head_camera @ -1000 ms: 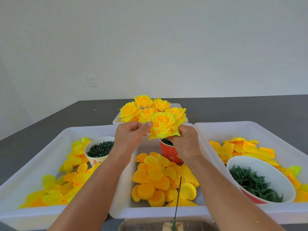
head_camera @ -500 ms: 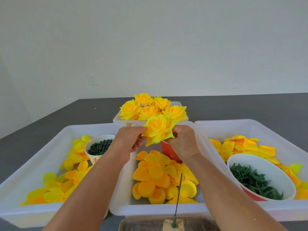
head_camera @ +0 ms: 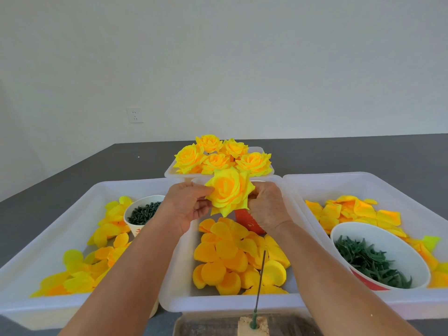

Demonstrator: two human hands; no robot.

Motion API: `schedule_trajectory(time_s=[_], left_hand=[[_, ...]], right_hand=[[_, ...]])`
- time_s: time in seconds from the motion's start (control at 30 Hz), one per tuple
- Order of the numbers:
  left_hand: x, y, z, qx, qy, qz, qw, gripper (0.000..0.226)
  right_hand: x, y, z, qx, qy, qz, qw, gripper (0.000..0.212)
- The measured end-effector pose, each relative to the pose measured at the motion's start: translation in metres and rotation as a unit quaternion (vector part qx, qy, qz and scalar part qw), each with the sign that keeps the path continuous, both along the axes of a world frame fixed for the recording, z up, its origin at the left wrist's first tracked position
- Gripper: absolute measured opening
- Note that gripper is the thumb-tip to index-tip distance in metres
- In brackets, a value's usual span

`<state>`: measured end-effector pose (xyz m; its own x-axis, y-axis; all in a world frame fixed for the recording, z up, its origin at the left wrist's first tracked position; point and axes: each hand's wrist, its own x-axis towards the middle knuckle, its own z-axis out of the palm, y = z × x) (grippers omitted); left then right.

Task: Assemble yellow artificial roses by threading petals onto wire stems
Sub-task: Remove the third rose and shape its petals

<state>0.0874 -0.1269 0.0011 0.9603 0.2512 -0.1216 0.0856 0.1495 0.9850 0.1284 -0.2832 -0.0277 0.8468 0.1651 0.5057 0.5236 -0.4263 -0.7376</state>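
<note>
You hold a finished-looking rose (head_camera: 229, 190) between both hands, above the middle tray (head_camera: 179, 287) and in front of the red cup (head_camera: 247, 220). Your left hand (head_camera: 186, 204) pinches its outer petals from the side, thumb and fingers curled on the edge. Your right hand (head_camera: 266, 209) is curled behind and under the bloom; its fingertips are hidden, so how it grips you cannot tell from here, though it looks to be holding the base.

This reads as the shaping step: the petals appear all on, and you are settling them before setting the flower aside. Five done roses (head_camera: 220, 156) stand in the far tray (head_camera: 266, 169), and that is likely where this one goes.

The next move calls for a light grip, so the petals keep their curl, and a clear lift over the cup. A bare wire (head_camera: 261, 275) stands upright in the block (head_camera: 252, 327) near you, ready for loose petals (head_camera: 225, 258) from the middle tray.
</note>
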Motion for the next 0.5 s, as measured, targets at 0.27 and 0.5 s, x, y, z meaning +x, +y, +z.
schedule_trajectory(time_s=[0.27,0.5], left_hand=[[-0.0007,0.0020,-0.0018,-0.038,-0.019,0.005,0.999,0.022],[0.0001,-0.0003,-0.0001,-0.055,-0.022,-0.026,0.998,0.009]], right_hand=[[-0.0025,0.0007,0.0011,-0.031,0.045,0.044,0.998,0.014],[-0.0027,-0.0061,0.0098,-0.122,0.094,0.015,0.988,0.016]])
